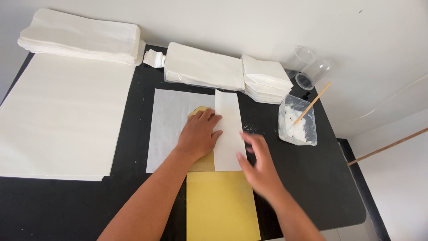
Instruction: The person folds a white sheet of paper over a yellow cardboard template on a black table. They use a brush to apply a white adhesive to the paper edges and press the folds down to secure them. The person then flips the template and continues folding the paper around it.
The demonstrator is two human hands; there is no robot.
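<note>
Left hand (198, 134) pressed flat, fingers spread, on a folded white sheet (228, 131) over yellow card (220, 205); right hand (258, 165) open, blurred, at the sheet's right edge.

Under my palm lies a yellow card (201, 163) — flat on a grey sheet (169, 125), its right side wrapped by a folded white paper (228, 129).

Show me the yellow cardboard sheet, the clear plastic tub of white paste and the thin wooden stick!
yellow cardboard sheet (221, 207), head view, its bare middle.
clear plastic tub of white paste (298, 135), head view, its near wall.
thin wooden stick (317, 97), head view, upper shaft.
</note>
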